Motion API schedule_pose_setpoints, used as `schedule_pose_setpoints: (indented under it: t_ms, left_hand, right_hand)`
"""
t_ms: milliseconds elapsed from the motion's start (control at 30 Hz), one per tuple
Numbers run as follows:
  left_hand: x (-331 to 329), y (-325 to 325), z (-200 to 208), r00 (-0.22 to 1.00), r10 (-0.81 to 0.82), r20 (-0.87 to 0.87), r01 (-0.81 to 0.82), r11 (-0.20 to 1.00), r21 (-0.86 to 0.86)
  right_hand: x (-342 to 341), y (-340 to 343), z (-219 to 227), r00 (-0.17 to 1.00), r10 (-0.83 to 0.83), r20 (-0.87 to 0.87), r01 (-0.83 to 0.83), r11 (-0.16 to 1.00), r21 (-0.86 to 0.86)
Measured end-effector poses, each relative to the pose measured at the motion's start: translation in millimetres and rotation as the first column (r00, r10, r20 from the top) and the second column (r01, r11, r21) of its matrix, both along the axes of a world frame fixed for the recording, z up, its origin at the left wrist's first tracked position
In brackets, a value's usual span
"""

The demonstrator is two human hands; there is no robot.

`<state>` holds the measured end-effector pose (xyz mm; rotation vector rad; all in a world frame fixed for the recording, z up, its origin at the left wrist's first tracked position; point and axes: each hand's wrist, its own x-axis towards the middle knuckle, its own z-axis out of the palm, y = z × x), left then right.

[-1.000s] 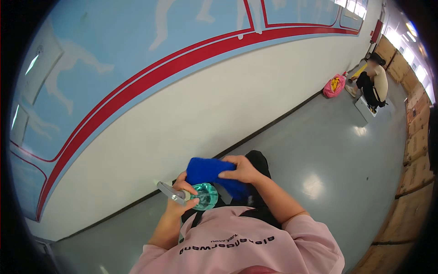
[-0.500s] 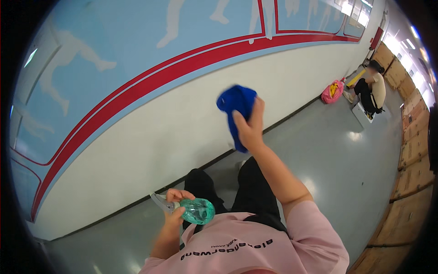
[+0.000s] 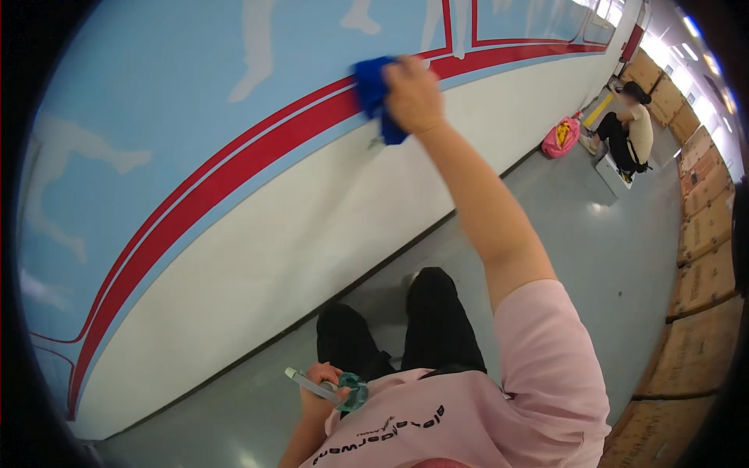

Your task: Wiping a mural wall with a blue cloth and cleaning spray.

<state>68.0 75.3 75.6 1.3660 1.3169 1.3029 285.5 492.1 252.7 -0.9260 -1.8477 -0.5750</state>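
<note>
Your right hand [image 3: 415,95] firmly grips a blue cloth [image 3: 370,83], red wall stripe [image 3: 328,112] behind it, while your left hand [image 3: 315,405] is wrapped around a green spray bottle [image 3: 356,393].

The blue cloth [image 3: 371,87] looks matt, the bottle [image 3: 356,392] translucent plastic, the floor [image 3: 573,249] smooth and glossy.

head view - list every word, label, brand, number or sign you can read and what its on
Pink shirt: dark lettering across the chest; I won't copy out its wording.
Brown boxes: faint print on their sides, too small and blurred to read.
Spray bottle: no text can be made out.
Blue cloth: no readable text.
Wall: figures and red bands, no readable words.
</note>
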Motion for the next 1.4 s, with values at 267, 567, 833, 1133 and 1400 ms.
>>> schedule_pose_setpoints:
  t_ms: [267,567,833,1133,1400]
  left_hand:
    - [9,6,16,0.995,0.063,-0.074,-0.079,0.969,-0.235]
    - [5,45,43,0.968,-0.25,0.015,0.25,0.967,-0.039]
    - [37,78,84,0.883,-0.467,0.046,0.451,0.872,0.191]
    - [92,42,74,0.997,-0.017,0.074,0.003,0.982,0.189]
    - [95,25,81,0.977,-0.206,-0.055,0.213,0.947,0.24]
  right_hand:
    - [124,53,-68,0.841,-0.541,0.02,0.388,0.576,-0.72]
    - [-14,-155,-176,0.809,-0.134,-0.572,-0.586,-0.107,-0.803]
    - [-36,-287,-187,0.327,-0.815,-0.478,-0.806,-0.504,0.309]
    - [-15,-314,-153,0.064,-0.898,-0.436,-0.886,-0.253,0.39]
    - [-4,-340,-163,-0.024,-0.842,-0.539,-0.906,-0.21,0.368]
